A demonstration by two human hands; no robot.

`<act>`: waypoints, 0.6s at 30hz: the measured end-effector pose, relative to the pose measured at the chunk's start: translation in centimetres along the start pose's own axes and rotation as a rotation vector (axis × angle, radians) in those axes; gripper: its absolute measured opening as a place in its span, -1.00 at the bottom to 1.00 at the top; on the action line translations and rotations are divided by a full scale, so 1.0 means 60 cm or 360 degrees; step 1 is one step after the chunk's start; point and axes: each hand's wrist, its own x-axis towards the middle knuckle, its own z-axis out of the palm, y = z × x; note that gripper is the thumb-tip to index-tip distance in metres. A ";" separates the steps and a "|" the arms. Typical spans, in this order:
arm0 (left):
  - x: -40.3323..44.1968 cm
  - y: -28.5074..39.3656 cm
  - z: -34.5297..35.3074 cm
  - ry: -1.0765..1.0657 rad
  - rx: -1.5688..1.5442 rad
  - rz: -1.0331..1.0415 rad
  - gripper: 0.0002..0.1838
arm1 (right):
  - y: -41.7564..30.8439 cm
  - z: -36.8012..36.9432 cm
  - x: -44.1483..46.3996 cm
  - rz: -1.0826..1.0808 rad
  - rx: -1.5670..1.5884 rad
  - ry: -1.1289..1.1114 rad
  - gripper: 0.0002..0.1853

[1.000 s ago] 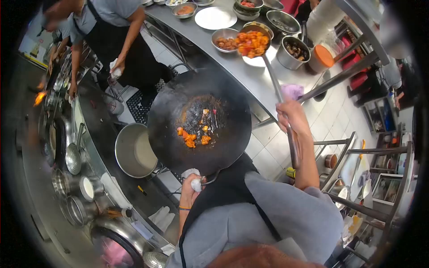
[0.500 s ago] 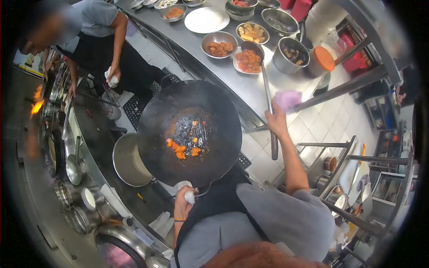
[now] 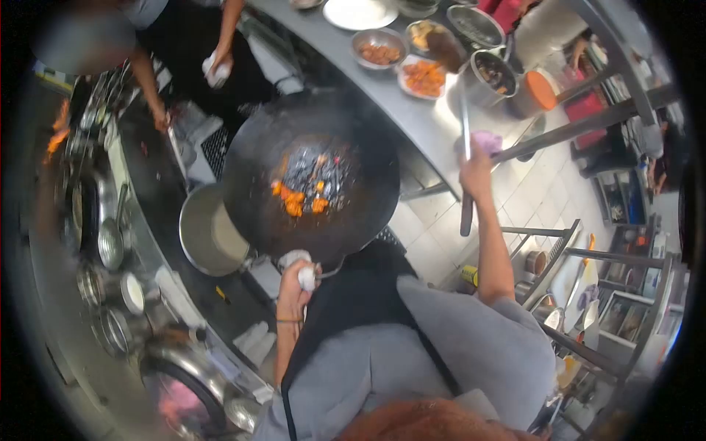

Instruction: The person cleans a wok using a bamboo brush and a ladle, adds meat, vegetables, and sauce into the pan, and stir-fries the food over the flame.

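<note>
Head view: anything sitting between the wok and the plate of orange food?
No items there. In the head view, just bare steel counter and its edge separate the plate of orange food from the wok.

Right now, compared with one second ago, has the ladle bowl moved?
Yes. Judged against the white plate, the ladle bowl has moved to the right in the view, toward the metal pot.

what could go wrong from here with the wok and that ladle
The left hand grips the wok with a white cloth, so the wok might slip or tip, spilling the orange pieces inside. The right hand holds the ladle close to the metal pot, which the ladle might knock.
</note>
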 end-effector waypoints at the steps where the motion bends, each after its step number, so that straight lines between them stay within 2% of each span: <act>1: 0.011 -0.010 -0.015 -0.0019 -0.0054 -0.0034 -0.89 | -0.015 -0.003 -0.014 0.0029 0.0008 0.0014 -0.49; 3: 0.016 -0.026 -0.034 -0.0201 -0.0085 0.0057 -0.89 | -0.047 -0.036 -0.041 0.0469 0.0440 -0.0325 -0.56; 4: -0.005 -0.017 -0.010 -0.0029 -0.0013 0.0134 -0.91 | -0.105 -0.046 -0.065 0.0483 0.0649 -0.0407 -0.59; 5: 0.009 -0.027 -0.031 -0.0143 0.0088 0.0178 -0.91 | -0.152 -0.060 -0.087 0.0494 0.0854 -0.0455 -0.63; 7: 0.011 -0.029 -0.021 -0.0116 -0.0001 0.0134 -0.92 | -0.174 -0.070 -0.112 0.0700 0.0911 -0.0820 -0.61; 9: 0.018 -0.036 -0.021 -0.0145 0.0007 0.0235 -0.92 | -0.201 -0.063 -0.141 0.0761 0.0922 -0.1102 -0.53; 13: 0.016 -0.038 -0.033 -0.0159 -0.0009 0.0232 -0.90 | -0.203 0.019 -0.204 0.0655 0.0563 -0.1408 -0.52; 15: 0.022 -0.040 -0.041 -0.0198 -0.0006 0.0266 -0.90 | -0.209 0.042 -0.224 0.0541 0.0415 -0.1445 -0.49; 17: 0.022 -0.042 -0.042 -0.0182 0.0004 0.0362 -0.88 | -0.203 0.046 -0.250 0.0243 0.0086 -0.1349 -0.50; 18: 0.023 -0.042 -0.037 -0.0146 0.0000 0.0389 -0.88 | -0.191 0.051 -0.259 0.0196 0.0098 -0.1352 -0.50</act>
